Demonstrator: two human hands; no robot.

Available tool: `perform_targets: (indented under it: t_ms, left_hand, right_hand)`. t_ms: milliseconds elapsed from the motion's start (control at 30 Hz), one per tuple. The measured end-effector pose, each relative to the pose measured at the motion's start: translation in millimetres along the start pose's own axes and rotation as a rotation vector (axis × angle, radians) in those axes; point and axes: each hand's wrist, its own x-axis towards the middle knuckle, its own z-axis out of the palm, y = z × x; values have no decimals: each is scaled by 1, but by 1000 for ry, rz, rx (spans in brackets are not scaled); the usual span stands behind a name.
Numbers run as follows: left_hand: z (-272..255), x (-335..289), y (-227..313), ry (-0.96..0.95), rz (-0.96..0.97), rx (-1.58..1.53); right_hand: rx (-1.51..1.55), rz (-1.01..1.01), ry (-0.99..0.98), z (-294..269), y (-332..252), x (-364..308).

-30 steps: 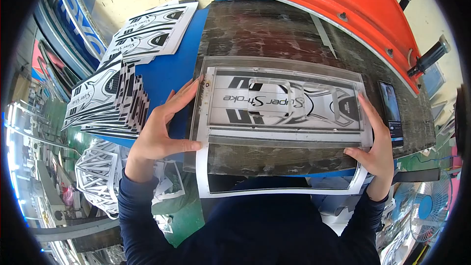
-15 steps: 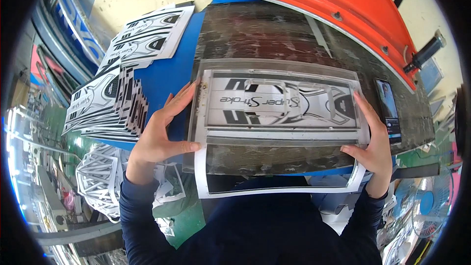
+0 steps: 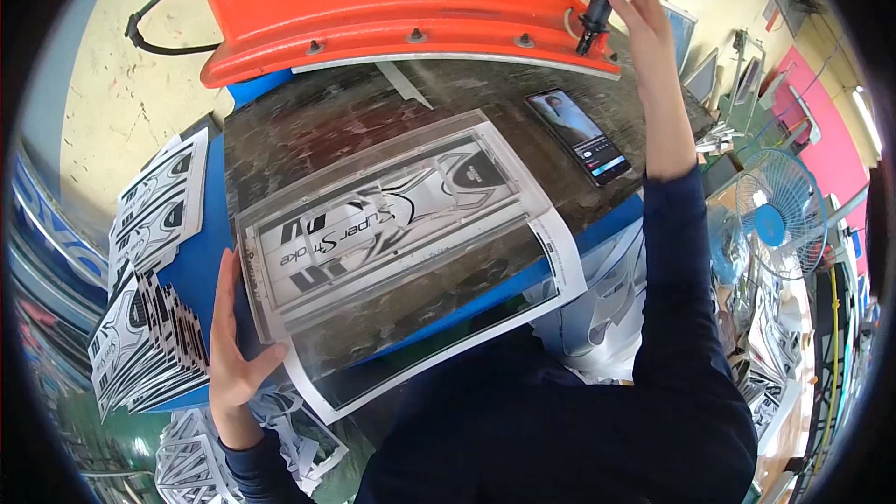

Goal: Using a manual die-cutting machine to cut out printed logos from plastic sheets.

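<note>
A clear plate-like cutting die [image 3: 257,282] lies tilted on the dark worn board [image 3: 308,126]. Through it shows a white sheet with black and grey graphics [image 3: 359,233]. Part of the sheet, a white border around a cut-out window [image 3: 563,257], hangs over the board's front edge. My left hand [image 3: 241,345] rests along the die's left edge, fingers stretched and thumb spread by the near corner. At the upper right my raised right hand [image 3: 644,28] has its fingers apart beside the black handle [image 3: 602,5] of the red press arm [image 3: 373,14]; whether it touches is unclear.
A lit phone [image 3: 574,135] lies on the board's right side. Stacks of printed sheets [image 3: 154,210] stand on the blue surface at left. Cut scraps [image 3: 201,443] lie below the table. A blue fan [image 3: 775,219] stands at right.
My right hand has left the die's right side and risen to the black handle. My left hand stays at the die's left edge. The view has turned rightward.
</note>
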Motion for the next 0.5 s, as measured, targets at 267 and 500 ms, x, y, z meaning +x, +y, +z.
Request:
perform_targets:
  t_ms: [267, 500]
  left_hand:
    - [-3, -4, 4, 8, 4, 209]
    - [-6, -7, -5, 38, 57, 127]
  right_hand:
    - [345, 238, -58, 39, 40, 86]
    - [537, 276, -90, 42, 21, 69]
